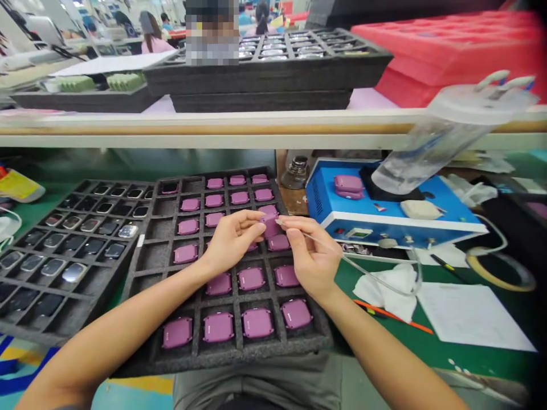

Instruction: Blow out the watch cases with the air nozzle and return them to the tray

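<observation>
My left hand (pixel 233 239) pinches a purple watch case (pixel 270 223) by its left edge, above a black foam tray (pixel 179 361). My right hand (pixel 314 259) is closed around the end of a thin clear tube (pixel 363 270), whose pale tip is at the right side of that case. Whether the tip touches the case I cannot tell. More purple watch cases (pixel 257 323) lie in the tray's compartments, some partly hidden under my hands. From my right hand the tube trails right, in front of a blue bench machine (pixel 320 199).
At left is another black tray (pixel 81 285) with dark-faced watch parts. Stacked purple cases (pixel 348 187) and a tilted clear cylinder (pixel 410 151) stand on the machine. White tissue (pixel 387 290), an orange stick (pixel 410 323) and paper (pixel 474 313) lie at right. A shelf (pixel 256 128) crosses ahead, holding trays.
</observation>
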Tool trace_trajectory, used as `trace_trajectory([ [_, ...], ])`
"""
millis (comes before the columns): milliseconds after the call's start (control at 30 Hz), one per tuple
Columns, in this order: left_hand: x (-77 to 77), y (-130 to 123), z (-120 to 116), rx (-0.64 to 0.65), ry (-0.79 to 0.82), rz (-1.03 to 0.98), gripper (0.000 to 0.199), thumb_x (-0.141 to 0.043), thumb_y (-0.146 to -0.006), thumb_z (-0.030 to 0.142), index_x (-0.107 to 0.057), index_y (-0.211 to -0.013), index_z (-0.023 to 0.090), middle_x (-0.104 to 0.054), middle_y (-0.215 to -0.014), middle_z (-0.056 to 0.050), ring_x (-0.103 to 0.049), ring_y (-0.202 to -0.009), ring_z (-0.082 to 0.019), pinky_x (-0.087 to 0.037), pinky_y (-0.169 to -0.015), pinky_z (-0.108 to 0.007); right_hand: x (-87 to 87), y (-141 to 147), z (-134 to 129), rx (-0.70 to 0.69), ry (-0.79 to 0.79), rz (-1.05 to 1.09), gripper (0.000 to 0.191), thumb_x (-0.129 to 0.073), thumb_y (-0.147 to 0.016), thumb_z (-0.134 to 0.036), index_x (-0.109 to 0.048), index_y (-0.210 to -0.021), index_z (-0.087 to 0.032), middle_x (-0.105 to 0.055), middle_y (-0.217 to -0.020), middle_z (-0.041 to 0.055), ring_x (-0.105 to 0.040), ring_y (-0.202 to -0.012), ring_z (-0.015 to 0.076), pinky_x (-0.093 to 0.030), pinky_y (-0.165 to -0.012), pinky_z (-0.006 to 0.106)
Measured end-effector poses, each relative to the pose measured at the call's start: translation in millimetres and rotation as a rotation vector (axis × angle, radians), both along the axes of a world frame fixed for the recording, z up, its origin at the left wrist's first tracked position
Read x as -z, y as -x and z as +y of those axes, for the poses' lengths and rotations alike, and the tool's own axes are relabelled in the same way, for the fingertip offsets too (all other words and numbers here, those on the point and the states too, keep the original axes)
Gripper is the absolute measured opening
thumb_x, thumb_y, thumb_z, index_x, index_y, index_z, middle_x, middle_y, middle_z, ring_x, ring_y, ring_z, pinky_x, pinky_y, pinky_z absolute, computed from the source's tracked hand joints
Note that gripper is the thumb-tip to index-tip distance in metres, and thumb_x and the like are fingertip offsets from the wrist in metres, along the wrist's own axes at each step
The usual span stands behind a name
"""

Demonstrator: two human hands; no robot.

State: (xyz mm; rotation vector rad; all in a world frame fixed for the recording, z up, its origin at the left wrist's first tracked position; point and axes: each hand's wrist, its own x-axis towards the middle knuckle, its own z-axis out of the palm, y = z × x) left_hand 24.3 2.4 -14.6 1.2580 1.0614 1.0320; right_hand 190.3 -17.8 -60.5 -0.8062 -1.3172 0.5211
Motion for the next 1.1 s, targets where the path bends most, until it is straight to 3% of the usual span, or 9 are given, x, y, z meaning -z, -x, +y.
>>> trace_trajectory([
  [233,2.2,2.0,-4.8,-0.039,0.011,0.002,0.046,-0.088,-0.073,0.042,-0.077,-0.109,0.015,-0.081,-0.1,-0.009,-0.075,-0.083,-0.018,-0.06,-0.072,-0.026,-0.2,-1.7,-0.6,-0.011,0.009,-0.023,0.012,-0.064,-0.097,-0.023,-0.075,-0.102,-0.025,-0.079,-0.104,0.0058,-0.075,-0.101,0.022,-0.064,-0.089,0.041],
  [533,6.4,1.5,-5.5,-0.016,-0.082,-0.031,0.041,-0.087,-0.075,0.043,-0.078,-0.105,0.016,-0.081,-0.109,-0.01,-0.077,-0.101,-0.025,-0.062,-0.093,-0.038,0.0,-2.6,-0.8,0.021,0.007,-0.076,0.012,-0.064,-0.097,-0.023,-0.075,-0.101,-0.025,-0.079,-0.102,0.0057,-0.075,-0.099,0.0225,-0.064,-0.09,0.042],
  [1100,4.9,2.2,-6.3,-0.017,-0.14,0.004,0.033,-0.084,-0.079,0.037,-0.079,-0.104,0.016,-0.082,-0.108,-0.009,-0.078,-0.1,-0.025,-0.062,-0.095,-0.037,-0.2,-2.4,-0.6,0.022,0.011,-0.075,0.012,-0.064,-0.097,-0.024,-0.075,-0.099,-0.025,-0.079,-0.101,0.0055,-0.076,-0.098,0.0226,-0.065,-0.088,0.042],
])
